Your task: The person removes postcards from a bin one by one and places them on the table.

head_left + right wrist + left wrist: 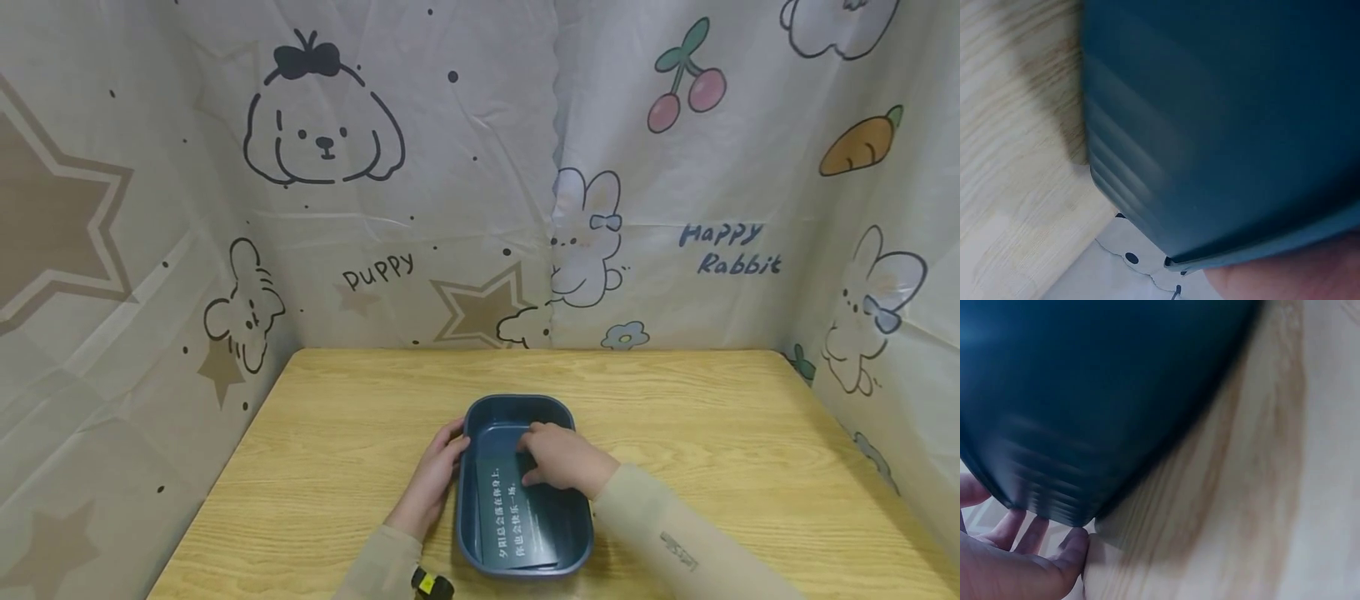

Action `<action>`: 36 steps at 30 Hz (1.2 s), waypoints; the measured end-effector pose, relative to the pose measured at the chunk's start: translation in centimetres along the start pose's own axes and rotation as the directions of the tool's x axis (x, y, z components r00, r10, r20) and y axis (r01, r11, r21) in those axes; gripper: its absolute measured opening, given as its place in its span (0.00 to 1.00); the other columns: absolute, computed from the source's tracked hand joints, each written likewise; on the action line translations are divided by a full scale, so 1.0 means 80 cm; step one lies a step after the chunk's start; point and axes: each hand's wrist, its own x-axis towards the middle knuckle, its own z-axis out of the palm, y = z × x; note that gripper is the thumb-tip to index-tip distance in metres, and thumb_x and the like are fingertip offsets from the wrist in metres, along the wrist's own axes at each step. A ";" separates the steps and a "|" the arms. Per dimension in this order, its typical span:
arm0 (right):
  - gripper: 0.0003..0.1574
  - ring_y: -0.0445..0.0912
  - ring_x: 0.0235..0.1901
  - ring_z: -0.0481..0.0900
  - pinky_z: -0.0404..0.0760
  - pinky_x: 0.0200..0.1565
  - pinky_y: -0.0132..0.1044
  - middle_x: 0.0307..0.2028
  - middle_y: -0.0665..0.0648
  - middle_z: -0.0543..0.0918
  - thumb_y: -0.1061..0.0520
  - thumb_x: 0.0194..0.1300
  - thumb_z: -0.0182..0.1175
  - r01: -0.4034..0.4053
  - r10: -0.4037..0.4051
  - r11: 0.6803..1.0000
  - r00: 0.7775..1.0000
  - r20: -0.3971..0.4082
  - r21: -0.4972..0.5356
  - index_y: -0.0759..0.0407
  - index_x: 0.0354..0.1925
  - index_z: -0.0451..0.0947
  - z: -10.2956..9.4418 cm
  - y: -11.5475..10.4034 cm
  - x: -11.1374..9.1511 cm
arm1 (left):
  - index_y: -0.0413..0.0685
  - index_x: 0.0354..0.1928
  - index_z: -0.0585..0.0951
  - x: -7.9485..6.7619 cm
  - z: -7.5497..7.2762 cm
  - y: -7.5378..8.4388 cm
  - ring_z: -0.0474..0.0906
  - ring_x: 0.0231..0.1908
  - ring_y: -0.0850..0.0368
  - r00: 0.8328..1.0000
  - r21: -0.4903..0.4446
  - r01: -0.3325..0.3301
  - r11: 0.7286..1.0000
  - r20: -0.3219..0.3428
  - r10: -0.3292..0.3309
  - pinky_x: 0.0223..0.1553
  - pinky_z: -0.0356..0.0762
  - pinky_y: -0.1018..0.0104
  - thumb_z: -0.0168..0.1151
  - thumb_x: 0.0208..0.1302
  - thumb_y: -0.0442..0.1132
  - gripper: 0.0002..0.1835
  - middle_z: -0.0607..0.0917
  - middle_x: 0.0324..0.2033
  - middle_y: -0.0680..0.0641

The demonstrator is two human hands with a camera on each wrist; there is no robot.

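A dark blue-green plastic bin (573,550) with rounded corners stands on the table in the head view. Inside it lies a dark green notebook (498,492) with white Chinese lettering on its cover. My left hand (431,483) touches the bin's left outer side, fingers extended; the left wrist view shows its thumb and fingers (1035,534) spread at the bin's ribbed wall. Reaching over the right rim, my right hand (566,457) has its thumb and bent fingers at the notebook's upper edge, partly hiding it. Only a blurred part of the right hand (1291,275) shows in the right wrist view.
The wood-grain table (697,417) extends around the bin. Behind and beside it hangs a pale curtain (450,208) printed with cartoon animals and stars. A black-and-yellow band (431,583) sits at the left sleeve.
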 end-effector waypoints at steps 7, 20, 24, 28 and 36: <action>0.30 0.50 0.48 0.83 0.85 0.55 0.48 0.47 0.57 0.84 0.49 0.53 0.80 -0.021 0.021 0.999 1.000 -0.009 -0.041 0.57 0.53 0.86 0.003 -0.003 0.000 | 0.42 0.75 0.67 0.001 -0.001 -0.003 0.73 0.66 0.38 1.000 0.004 -0.003 1.000 -0.009 0.004 0.69 0.68 0.44 0.50 0.79 0.43 0.27 0.68 0.74 0.36; 0.26 0.48 0.44 0.84 0.86 0.53 0.47 0.46 0.56 0.84 0.51 0.53 0.81 -0.045 0.044 0.999 0.999 -0.023 -0.024 0.56 0.49 0.86 0.007 -0.002 0.001 | 0.41 0.76 0.65 -0.005 -0.002 -0.008 0.64 0.73 0.36 1.000 0.010 -0.015 1.000 0.010 0.015 0.75 0.60 0.41 0.49 0.80 0.45 0.28 0.64 0.76 0.35; 0.26 0.49 0.45 0.84 0.86 0.52 0.47 0.46 0.56 0.84 0.52 0.52 0.81 -0.039 0.039 0.999 0.998 -0.039 -0.008 0.56 0.48 0.86 0.008 -0.002 0.000 | 0.42 0.76 0.65 -0.006 -0.002 -0.009 0.63 0.74 0.35 1.000 0.006 -0.013 1.000 0.014 0.012 0.76 0.59 0.40 0.48 0.80 0.44 0.28 0.63 0.77 0.35; 0.26 0.49 0.45 0.85 0.86 0.52 0.46 0.45 0.55 0.84 0.52 0.51 0.82 -0.026 0.026 1.000 0.998 -0.054 -0.006 0.56 0.48 0.86 0.009 -0.003 -0.001 | 0.41 0.77 0.64 -0.009 -0.003 -0.010 0.61 0.75 0.35 0.999 -0.011 -0.023 1.000 0.022 0.023 0.76 0.57 0.41 0.49 0.79 0.42 0.29 0.61 0.77 0.34; 0.26 0.47 0.43 0.84 0.86 0.51 0.45 0.43 0.54 0.84 0.53 0.49 0.82 -0.007 0.006 1.000 0.997 -0.075 -0.014 0.57 0.46 0.86 0.011 -0.002 -0.001 | 0.39 0.77 0.63 -0.010 -0.004 -0.011 0.58 0.76 0.35 0.998 -0.018 -0.044 0.999 0.047 0.045 0.77 0.56 0.41 0.48 0.79 0.41 0.28 0.60 0.77 0.33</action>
